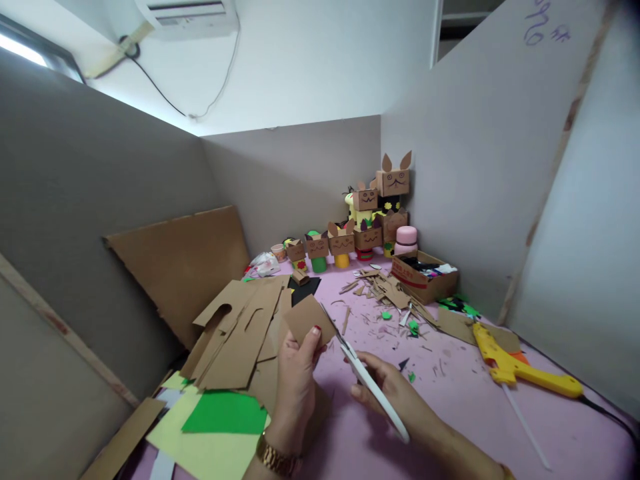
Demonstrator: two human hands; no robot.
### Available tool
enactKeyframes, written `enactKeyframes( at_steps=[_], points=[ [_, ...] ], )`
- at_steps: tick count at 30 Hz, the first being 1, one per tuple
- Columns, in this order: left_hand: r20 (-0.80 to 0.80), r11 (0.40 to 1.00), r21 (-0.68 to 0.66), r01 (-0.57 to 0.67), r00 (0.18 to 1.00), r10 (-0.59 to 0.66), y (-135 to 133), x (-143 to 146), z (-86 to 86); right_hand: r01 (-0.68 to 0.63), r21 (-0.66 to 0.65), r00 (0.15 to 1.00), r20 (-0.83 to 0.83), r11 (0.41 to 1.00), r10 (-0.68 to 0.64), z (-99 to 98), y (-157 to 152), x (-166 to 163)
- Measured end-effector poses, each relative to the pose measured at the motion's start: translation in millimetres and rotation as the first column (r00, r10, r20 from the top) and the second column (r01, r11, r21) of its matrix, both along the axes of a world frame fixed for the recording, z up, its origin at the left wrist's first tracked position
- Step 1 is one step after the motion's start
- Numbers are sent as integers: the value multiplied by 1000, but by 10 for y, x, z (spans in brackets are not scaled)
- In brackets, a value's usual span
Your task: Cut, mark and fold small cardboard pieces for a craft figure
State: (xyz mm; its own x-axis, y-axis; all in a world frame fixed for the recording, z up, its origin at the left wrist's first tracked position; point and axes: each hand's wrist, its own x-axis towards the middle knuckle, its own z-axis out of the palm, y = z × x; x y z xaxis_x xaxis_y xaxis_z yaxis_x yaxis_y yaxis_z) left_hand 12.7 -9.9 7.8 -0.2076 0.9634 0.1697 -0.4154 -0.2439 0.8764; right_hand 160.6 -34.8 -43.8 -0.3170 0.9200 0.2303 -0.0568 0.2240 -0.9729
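Between thumb and fingers, my left hand (pixel 301 363) grips a small piece of cardboard (pixel 309 319), held up over the table. White-handled scissors (pixel 373 387) are in my right hand (pixel 387 390), their blades pointing up and left along the cardboard's right edge. Whether the blades touch the cardboard, I cannot tell. Beneath and left of my left hand lie stacked cardboard sheets (pixel 240 340), some with curved cutouts. A green paper sheet (pixel 225 413) and pale yellow paper (pixel 200 450) lie in front of them.
Cardboard scraps (pixel 387 287) litter the pink table (pixel 350 453). A yellow glue gun (pixel 520 370) lies at right, near an open cardboard box (pixel 425 280). Several cardboard animal figures (pixel 341 243) and a pink jar (pixel 406 240) stand at the back. A large cardboard panel (pixel 180 267) leans left.
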Motion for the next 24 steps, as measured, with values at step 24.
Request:
enactKeyframes(
  at_steps=[24],
  points=[
    [-140,997,-64,36,989,-45,0,20,-105,27,6,1000,6,1000,-28,17,37,41]
  ],
)
